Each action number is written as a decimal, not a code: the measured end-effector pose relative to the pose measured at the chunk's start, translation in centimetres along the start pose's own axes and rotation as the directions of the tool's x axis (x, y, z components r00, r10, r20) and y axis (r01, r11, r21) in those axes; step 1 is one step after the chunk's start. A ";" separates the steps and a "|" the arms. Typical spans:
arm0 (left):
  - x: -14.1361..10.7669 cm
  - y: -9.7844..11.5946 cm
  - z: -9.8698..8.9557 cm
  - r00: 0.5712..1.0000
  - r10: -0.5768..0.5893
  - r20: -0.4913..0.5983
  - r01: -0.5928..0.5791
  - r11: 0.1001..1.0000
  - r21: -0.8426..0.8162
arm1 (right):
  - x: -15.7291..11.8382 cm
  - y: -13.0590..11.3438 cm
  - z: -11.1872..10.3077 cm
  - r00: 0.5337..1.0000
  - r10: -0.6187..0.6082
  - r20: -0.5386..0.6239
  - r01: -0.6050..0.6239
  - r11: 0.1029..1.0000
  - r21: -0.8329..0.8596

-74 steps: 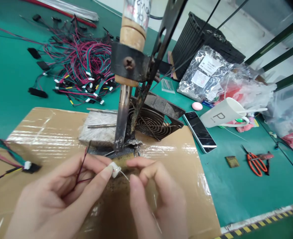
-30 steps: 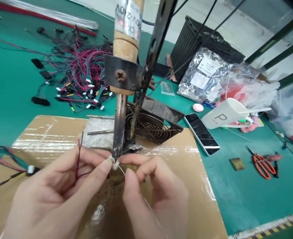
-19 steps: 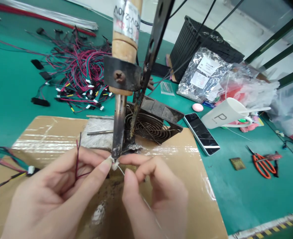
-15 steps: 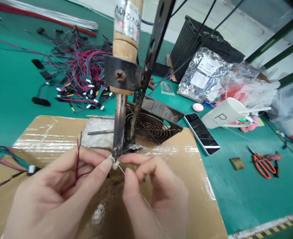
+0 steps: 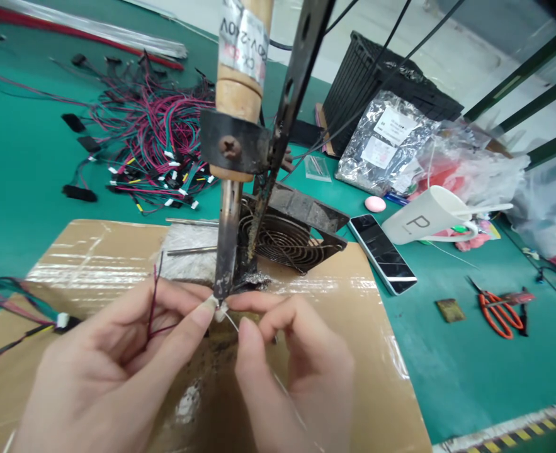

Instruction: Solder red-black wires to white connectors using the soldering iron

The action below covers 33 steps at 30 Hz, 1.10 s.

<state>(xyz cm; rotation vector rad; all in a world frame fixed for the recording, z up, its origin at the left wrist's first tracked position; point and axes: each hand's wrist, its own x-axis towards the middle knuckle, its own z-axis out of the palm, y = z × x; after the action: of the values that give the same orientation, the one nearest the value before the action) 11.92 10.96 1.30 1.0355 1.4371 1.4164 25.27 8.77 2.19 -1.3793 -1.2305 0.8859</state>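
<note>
A soldering iron [image 5: 228, 214] with a wooden handle is clamped upright, its tip pointing down between my hands. My left hand [image 5: 131, 358] is closed in a pinch on a small whitish connector [image 5: 220, 311] right beneath the tip. Thin dark red and black wires [image 5: 153, 299] stick up from between its fingers. With finger and thumb, my right hand [image 5: 291, 365] grips a thin strand of solder wire [image 5: 231, 321], whose end reaches the connector by the tip. The strand runs on down below the palm. My fingertips partly hide the exact point of contact.
Under my hands lies a cardboard sheet [image 5: 376, 377]. A fan [image 5: 296, 233] stands just behind the iron, beside a bracket [image 5: 291, 94]. Wire harnesses [image 5: 164, 119] are heaped at back left. A phone [image 5: 384, 255], a white mug [image 5: 424, 214] and orange-handled cutters [image 5: 499, 311] lie right.
Both hands stay at the iron's tip in the same grips. The wires in my left hand have shifted slightly to the right.
</note>
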 end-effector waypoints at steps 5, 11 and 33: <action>-0.9 -0.2 -0.6 0.999 -0.043 0.023 0.041 0.996 0.077 | 0.1 0.4 -0.1 0.999 -0.025 0.020 0.025 1.000 -0.002; 0.1 0.5 0.0 1.000 -0.006 0.001 0.006 1.000 -0.012 | 0.1 0.5 0.0 1.000 -0.019 0.014 0.018 1.000 0.021; -0.6 -0.2 -0.2 1.000 0.004 -0.008 -0.004 1.000 0.027 | 0.0 0.2 0.5 1.000 0.018 -0.017 -0.016 0.993 0.115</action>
<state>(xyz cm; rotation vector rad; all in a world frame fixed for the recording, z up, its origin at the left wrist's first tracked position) 11.92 10.38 1.14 1.0514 1.4644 1.4083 24.87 8.92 1.92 -1.3053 -1.1377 0.9396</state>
